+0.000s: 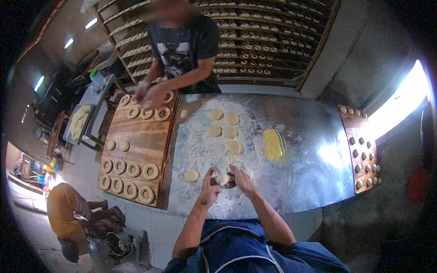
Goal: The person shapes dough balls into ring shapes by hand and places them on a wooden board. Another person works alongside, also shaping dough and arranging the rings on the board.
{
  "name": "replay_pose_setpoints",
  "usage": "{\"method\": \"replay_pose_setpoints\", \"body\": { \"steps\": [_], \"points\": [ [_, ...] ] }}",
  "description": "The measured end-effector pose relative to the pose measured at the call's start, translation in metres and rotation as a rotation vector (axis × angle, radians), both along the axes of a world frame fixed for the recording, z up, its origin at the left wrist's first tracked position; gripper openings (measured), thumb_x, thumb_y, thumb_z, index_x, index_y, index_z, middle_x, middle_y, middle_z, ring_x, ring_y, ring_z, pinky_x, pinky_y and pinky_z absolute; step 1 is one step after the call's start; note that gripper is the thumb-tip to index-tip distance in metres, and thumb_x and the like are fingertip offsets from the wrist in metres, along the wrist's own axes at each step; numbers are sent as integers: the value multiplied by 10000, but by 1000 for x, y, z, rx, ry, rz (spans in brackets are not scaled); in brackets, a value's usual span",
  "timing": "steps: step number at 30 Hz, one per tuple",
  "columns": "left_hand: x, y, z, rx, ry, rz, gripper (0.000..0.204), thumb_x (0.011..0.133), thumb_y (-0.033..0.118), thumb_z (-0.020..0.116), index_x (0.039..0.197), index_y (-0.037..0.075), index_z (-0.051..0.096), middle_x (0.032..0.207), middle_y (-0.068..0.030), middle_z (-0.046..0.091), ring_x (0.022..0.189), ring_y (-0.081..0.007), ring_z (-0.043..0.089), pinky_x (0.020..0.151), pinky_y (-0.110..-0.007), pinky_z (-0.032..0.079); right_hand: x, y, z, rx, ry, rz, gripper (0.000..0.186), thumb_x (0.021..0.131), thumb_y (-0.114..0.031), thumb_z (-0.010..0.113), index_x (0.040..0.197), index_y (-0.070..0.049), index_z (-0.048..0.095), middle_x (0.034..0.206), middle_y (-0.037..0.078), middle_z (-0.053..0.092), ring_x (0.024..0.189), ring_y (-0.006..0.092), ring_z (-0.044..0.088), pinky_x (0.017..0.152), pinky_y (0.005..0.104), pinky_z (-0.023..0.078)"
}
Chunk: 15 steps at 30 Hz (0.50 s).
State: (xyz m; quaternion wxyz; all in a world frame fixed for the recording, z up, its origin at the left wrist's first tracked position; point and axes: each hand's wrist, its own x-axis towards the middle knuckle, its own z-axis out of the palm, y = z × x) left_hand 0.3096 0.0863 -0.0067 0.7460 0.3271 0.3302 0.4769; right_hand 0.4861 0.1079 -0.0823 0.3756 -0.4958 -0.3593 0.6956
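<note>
Between my two hands, above the near edge of the floured metal table [309,177], is a small piece of pale dough [223,180]. My left hand [210,190] curls round its left side. On the other side my right hand [242,181] is closed on it, partly covering it. A round dough piece [191,176] lies on the flour just left of my hands. Beyond them sit several more flattened dough rounds [231,119], and a single dough round [236,148] is nearer to me. To their right is a yellow slab of what looks like butter or margarine [273,144].
A wooden board [136,154] at left bears dough rings [133,169] and two small dough balls. Across from me a co-worker's hands [152,95] are over it. A second board [357,148] with dough pieces stands at the right end. A tall rack [255,36] stands behind.
</note>
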Motion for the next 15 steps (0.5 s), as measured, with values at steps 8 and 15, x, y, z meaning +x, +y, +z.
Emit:
{"method": "replay_pose_setpoints", "body": {
  "steps": [8,15],
  "points": [
    [-4,11,-3,512,834,144,235,908,265,522,1017,74,439,809,-87,545,710,-224,542,622,-366,421,-26,-17,104,205,-276,64,722,949,-582,363,781,70,623,730,162,644,716,245,616,688,365,479],
    [-13,21,-19,50,193,256,287,915,304,482,795,47,442,700,-88,467,634,-218,518,542,-325,393,-74,-16,99,179,-314,-225,660,1003,-488,325,846,28,706,693,181,645,673,218,604,634,378,464]
  ]
}}
